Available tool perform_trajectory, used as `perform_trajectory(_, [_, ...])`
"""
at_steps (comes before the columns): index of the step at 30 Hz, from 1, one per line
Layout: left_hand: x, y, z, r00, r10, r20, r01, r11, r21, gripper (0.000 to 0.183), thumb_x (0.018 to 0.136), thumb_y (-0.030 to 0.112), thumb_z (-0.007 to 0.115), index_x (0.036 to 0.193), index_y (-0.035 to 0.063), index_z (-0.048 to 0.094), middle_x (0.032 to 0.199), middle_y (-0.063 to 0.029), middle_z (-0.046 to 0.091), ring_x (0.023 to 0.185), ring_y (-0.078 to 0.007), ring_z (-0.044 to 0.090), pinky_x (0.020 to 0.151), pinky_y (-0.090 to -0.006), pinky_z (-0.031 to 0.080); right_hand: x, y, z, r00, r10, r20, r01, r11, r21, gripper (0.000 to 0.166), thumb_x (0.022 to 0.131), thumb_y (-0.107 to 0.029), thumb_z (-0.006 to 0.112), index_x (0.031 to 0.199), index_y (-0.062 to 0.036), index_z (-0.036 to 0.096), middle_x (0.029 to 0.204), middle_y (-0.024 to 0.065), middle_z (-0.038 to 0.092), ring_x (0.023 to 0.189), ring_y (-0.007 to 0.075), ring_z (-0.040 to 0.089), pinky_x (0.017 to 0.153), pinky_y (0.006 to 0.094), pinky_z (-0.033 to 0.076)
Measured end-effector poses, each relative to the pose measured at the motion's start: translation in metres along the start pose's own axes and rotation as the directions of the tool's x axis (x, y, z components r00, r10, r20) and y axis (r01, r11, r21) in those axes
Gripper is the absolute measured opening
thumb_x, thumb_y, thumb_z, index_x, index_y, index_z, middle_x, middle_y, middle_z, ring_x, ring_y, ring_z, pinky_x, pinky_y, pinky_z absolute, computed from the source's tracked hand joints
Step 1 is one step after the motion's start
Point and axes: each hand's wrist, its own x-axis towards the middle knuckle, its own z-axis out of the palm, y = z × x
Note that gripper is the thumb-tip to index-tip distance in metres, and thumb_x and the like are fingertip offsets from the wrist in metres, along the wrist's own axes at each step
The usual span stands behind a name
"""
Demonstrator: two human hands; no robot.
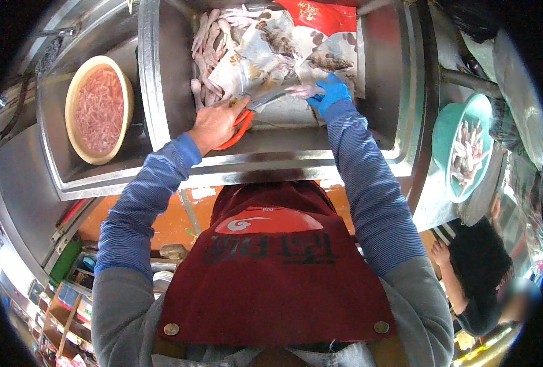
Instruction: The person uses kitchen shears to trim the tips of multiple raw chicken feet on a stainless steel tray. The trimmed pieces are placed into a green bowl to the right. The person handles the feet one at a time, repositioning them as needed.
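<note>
My bare left hand (218, 121) grips scissors (239, 130) with orange-red handles, their blades pointing right over the steel sink. In a blue glove, my right hand (331, 95) holds a pale piece of raw poultry, which looks like a foot (302, 91), close to the blade tips. More pale pieces (211, 46), likely poultry feet, lie heaped along the sink's left side. Behind my hands lie wet printed sheets (257, 55) with dark, fish-like pictures on them, and a red sheet (312, 16) at the back.
A cream bowl (69, 110) of pinkish strips stands left in a neighbouring basin. At right, a turquoise basin (441, 137) holds pale poultry feet. The sink's steel front rim (271, 172) runs before me. Another person (473, 270) is at the lower right.
</note>
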Motion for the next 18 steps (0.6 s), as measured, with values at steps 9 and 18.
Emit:
perform_trajectory(9, [0.021, -0.003, -0.023, 0.934, 0.284, -0.218, -0.189, 0.908, 0.374, 0.049, 0.075, 0.028, 0.061, 0.12, 0.01, 0.049, 0.081, -0.0129, 0.057, 0.079, -0.027, 0.058, 0.063, -0.0363, 0.049, -0.021, -0.012, 0.018, 0.993, -0.12, 0.022, 0.12, 0.93, -0.347, 0.062, 0.084, -0.052, 0.046, 0.127, -0.0075, 0.039, 0.121, 0.0135, 0.049, 0.095, 0.0245, 0.054, 0.077, 0.0424, 0.047])
perform_trajectory(18, [0.034, 0.017, -0.038, 0.963, 0.247, -0.109, -0.188, 0.903, 0.387, 0.057, 0.069, 0.041, 0.066, 0.111, 0.0057, 0.053, 0.078, -0.0157, 0.06, 0.072, -0.0298, 0.061, 0.057, -0.0392, 0.048, 0.0, -0.01, 0.018, 0.948, -0.315, -0.046, 0.255, 0.836, -0.485, 0.059, 0.082, -0.056, 0.046, 0.109, -0.004, 0.058, 0.1, 0.011, 0.057, 0.077, 0.0181, 0.057, 0.058, 0.0294, 0.049])
